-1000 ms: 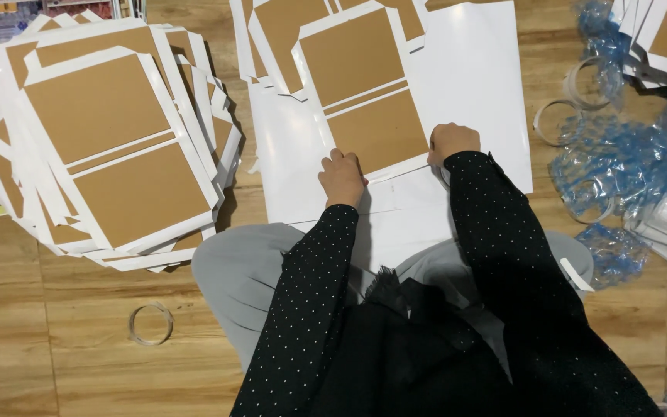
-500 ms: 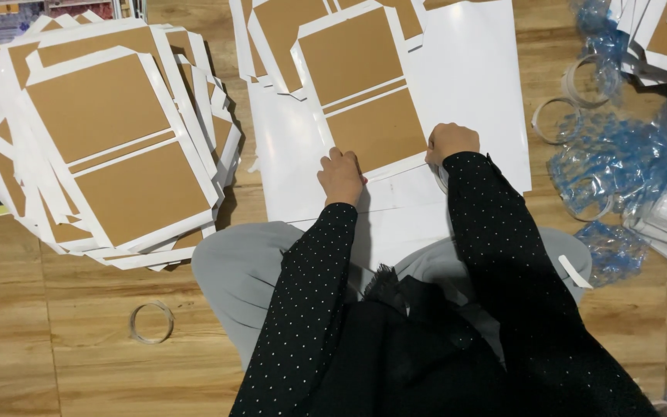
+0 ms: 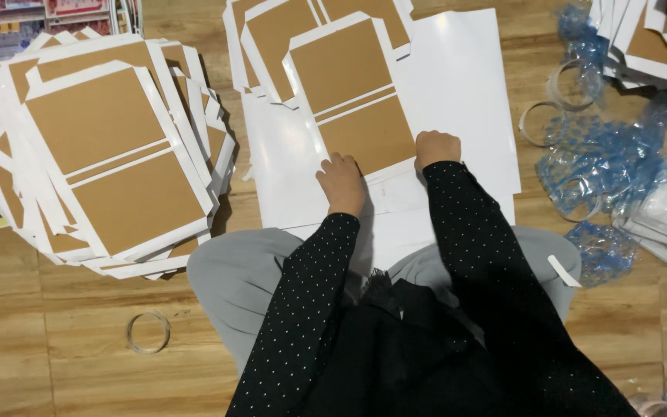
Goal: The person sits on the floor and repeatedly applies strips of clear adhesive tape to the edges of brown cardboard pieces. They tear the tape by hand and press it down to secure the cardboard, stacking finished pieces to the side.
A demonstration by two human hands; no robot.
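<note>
- Wooden plank floor (image 3: 55, 371); glossy white sheet (image 3: 465, 93) spread flat
- Brown board panels (image 3: 353, 100), rectangular, white-bordered
- Left hand (image 3: 341, 181), right hand (image 3: 436, 147): curled, knuckles up, pressing panel's lower edge; grasping nothing

Under my left hand (image 3: 341, 183) and right hand (image 3: 436, 147) lies a cover blank (image 3: 353, 100): matt brown board, faintly rough like kraft card, bordered by smooth white paper flaps. It rests on a large white sheet (image 3: 465, 93) with a slight gloss. Left of that sheet, the fanned stack of blanks (image 3: 110, 147) shows the same dull brown card and white paper edging. Right of the sheet, crumpled blue film (image 3: 604, 158) looks like thin shiny plastic, though the view is poor there. The floor (image 3: 63, 363) is satin-finished wood planking. My sleeves (image 3: 472, 232) are soft black dotted cloth.
</note>
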